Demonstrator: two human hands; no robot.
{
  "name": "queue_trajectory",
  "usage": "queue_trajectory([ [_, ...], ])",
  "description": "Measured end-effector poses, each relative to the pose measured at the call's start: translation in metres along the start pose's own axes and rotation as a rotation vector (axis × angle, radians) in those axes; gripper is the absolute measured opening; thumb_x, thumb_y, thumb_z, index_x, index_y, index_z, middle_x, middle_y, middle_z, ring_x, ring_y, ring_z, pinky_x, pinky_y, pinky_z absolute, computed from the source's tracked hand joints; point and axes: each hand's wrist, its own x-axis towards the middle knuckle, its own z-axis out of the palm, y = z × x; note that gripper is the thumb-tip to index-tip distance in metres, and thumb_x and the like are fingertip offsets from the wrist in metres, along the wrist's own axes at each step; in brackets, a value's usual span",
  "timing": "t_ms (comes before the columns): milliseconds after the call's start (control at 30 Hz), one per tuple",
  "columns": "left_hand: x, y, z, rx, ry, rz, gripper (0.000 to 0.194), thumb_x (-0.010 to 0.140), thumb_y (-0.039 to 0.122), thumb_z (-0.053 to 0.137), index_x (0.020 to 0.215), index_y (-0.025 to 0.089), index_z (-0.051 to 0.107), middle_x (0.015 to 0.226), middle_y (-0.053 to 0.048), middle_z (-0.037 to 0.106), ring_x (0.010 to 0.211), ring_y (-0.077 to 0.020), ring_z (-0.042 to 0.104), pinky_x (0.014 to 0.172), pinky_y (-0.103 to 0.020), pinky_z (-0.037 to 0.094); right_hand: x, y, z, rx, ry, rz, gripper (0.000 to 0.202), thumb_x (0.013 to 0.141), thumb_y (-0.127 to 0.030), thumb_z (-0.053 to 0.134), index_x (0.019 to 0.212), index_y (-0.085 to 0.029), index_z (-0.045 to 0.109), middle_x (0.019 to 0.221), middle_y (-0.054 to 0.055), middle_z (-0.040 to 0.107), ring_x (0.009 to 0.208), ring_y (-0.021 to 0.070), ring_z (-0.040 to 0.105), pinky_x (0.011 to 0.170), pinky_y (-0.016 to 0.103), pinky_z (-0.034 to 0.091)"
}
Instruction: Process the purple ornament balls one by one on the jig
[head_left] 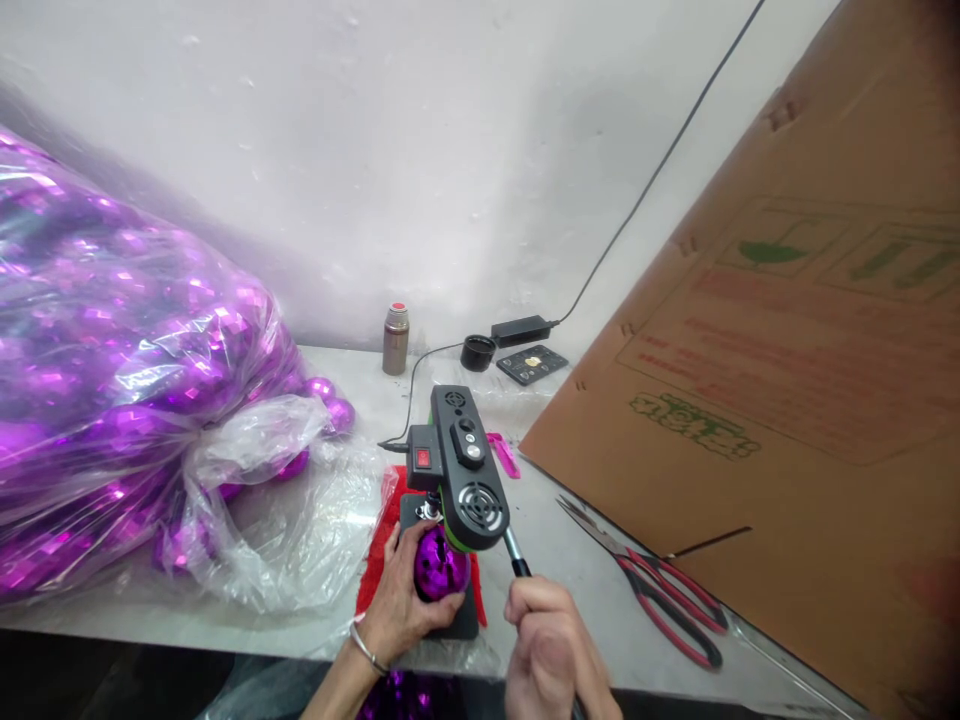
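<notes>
My left hand (405,600) is wrapped round a shiny purple ball (441,566) beneath the front end of a black and green machine (469,465). The machine has a red switch and round vents, and stands on a dark base plate (457,625) over a red cloth (382,530). Closed around the dark grip of a metal lever (514,548) at the machine's right side is my right hand (551,645). The ball's upper edge is partly covered by the machine head.
Left, a clear plastic bag (135,380) bulges with purple balls. Scissors (652,590) lie before a large cardboard box (765,360) at right. Behind are a metal bottle (396,342), black cup (478,352), power adapter (521,331) and black slab (532,365). A pink tool (503,455) lies beside the machine.
</notes>
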Motion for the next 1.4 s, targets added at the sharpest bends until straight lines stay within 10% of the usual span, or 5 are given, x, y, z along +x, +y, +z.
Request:
queue_trajectory([
  [1400,0.000,-0.001,0.000,0.029,-0.001,-0.039,0.081,0.069,0.031,0.083,0.144,0.019,0.056,0.142,-0.015,0.068,0.137,-0.0403,0.060,0.123,-0.066,0.043,-0.010,0.004,-0.001,0.083,-0.012,0.068,0.037,0.108,-0.014,0.046,0.072,-0.021,0.049,0.068,-0.003,0.052,0.057,0.0102,0.052,0.056,0.027,0.040],
])
